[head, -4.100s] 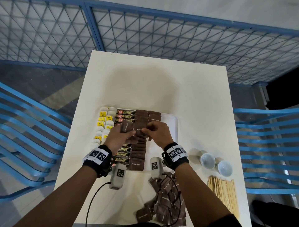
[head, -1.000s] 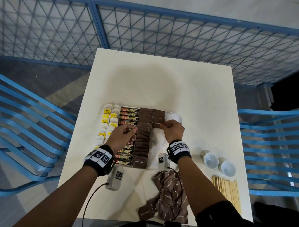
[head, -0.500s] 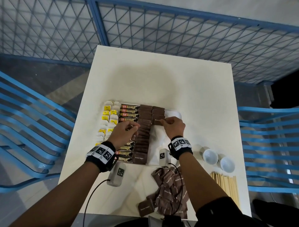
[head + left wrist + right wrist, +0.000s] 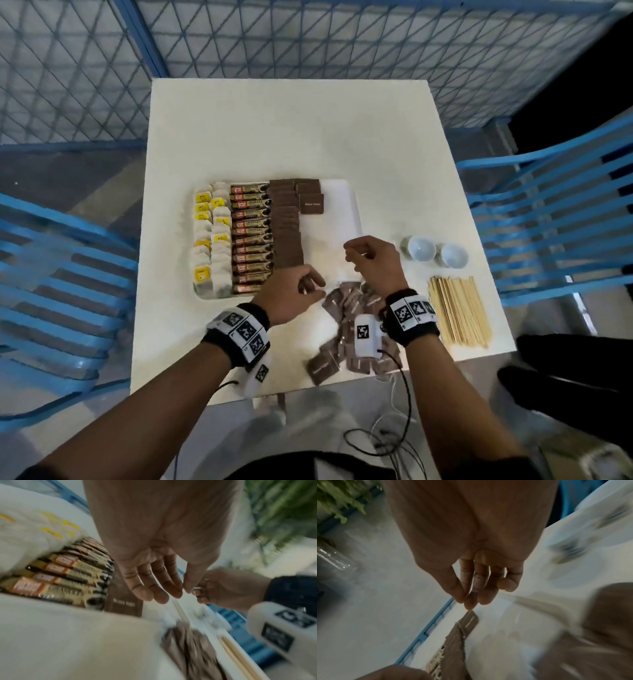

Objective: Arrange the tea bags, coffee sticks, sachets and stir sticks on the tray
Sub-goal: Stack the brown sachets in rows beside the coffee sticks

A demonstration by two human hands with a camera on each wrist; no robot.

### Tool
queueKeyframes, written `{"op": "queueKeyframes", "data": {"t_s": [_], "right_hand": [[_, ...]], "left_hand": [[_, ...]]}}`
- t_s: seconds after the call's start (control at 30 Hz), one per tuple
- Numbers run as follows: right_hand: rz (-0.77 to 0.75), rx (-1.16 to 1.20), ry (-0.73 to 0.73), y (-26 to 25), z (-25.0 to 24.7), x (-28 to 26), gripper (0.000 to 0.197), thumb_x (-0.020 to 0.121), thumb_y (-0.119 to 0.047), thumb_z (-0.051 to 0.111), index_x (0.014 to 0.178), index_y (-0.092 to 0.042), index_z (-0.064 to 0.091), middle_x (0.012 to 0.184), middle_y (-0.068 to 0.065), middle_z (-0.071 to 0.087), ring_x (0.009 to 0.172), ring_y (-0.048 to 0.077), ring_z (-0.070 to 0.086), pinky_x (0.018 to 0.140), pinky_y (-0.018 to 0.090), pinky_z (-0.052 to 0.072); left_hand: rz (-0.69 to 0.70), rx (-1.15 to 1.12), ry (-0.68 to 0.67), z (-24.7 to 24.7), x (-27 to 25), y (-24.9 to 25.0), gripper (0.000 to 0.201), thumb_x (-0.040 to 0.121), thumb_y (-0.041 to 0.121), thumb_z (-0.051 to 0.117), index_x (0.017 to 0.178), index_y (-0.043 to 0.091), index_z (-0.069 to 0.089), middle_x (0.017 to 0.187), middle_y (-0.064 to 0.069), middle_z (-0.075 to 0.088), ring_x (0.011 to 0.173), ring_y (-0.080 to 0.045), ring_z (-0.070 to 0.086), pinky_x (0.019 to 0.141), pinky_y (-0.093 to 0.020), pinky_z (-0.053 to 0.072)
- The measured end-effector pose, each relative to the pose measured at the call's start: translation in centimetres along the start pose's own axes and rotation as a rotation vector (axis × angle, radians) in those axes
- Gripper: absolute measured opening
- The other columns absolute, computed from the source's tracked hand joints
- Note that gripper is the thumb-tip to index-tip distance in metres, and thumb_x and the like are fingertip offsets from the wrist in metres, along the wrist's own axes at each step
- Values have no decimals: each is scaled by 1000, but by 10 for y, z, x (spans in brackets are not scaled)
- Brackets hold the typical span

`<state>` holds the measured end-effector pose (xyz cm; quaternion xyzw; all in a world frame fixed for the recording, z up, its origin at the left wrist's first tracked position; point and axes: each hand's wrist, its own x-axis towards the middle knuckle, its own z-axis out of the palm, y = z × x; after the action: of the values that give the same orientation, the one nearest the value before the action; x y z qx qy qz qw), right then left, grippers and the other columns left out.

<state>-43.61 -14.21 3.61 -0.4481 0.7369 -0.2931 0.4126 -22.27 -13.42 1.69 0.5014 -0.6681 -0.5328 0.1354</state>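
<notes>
Right, I've got both hands low over the near edge of the tray [image 4: 346, 209], and neither holds anything that I can see. My left hand [image 4: 291, 298] hangs with fingers loosely curled, nothing in them, at the tray's near corner. My right hand [image 4: 371, 263] has thumb and fingertips drawn together, but I see nothing between them; I read it as empty.

On the tray: tea bags [image 4: 210, 240] at the nine o'clock side, coffee sticks [image 4: 251, 238] next, then a full column of brown sachets [image 4: 287, 229], and a second column just started at the twelve o'clock end [image 4: 310, 202]. Bare tray runs from there toward me.

The loose sachet pile [image 4: 349, 322] lies on the surface at six o'clock from both hands, partly under my right wrist. That's the relation that matters: I judge the next move is a pull back toward me, and the left hand, just beside the pile's edge, looks nearer to it. The stir sticks [image 4: 459, 311] wait at four o'clock, long axis running twelve to six, near two small cups [image 4: 435, 253].
</notes>
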Motion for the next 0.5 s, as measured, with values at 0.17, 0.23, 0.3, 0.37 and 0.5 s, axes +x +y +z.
{"op": "queueKeyframes", "data": {"t_s": [0.17,0.23,0.3,0.37,0.5], "right_hand": [[47,-216,95,59,-12,-74,7,86,-18,73,93,-19,74,86,-8,73,78,4,67,74,20,51],[132,-350,223,89,-11,-92,14,85,-25,74,95,-17,71,92,0,71,86,19,66,81,32,54],[230,-380,319,109,-11,-105,33,83,-33,76,108,-13,66,105,9,63,96,28,63,89,42,53],[345,-340,301,118,-10,-112,52,80,-41,80,118,-12,60,113,13,60,102,30,62,95,43,52],[393,-288,249,124,4,-115,57,74,-38,85,118,-13,58,110,10,68,104,27,65,95,40,53]], "left_hand": [[28,202,-239,44,-40,-13,32,77,30,86,103,26,66,93,11,63,76,-13,59,75,-35,53],[52,392,-292,59,-49,-19,48,75,38,86,114,28,60,110,8,57,92,-14,56,81,-34,51],[74,520,-313,71,-54,-27,62,73,40,87,123,25,54,121,5,52,107,-17,53,86,-38,51],[94,578,-277,78,-55,-33,62,75,39,87,123,22,52,123,1,51,111,-20,52,85,-41,51],[85,497,-175,84,-53,-43,46,82,31,82,117,15,57,117,-3,57,108,-25,58,87,-43,52]]}}
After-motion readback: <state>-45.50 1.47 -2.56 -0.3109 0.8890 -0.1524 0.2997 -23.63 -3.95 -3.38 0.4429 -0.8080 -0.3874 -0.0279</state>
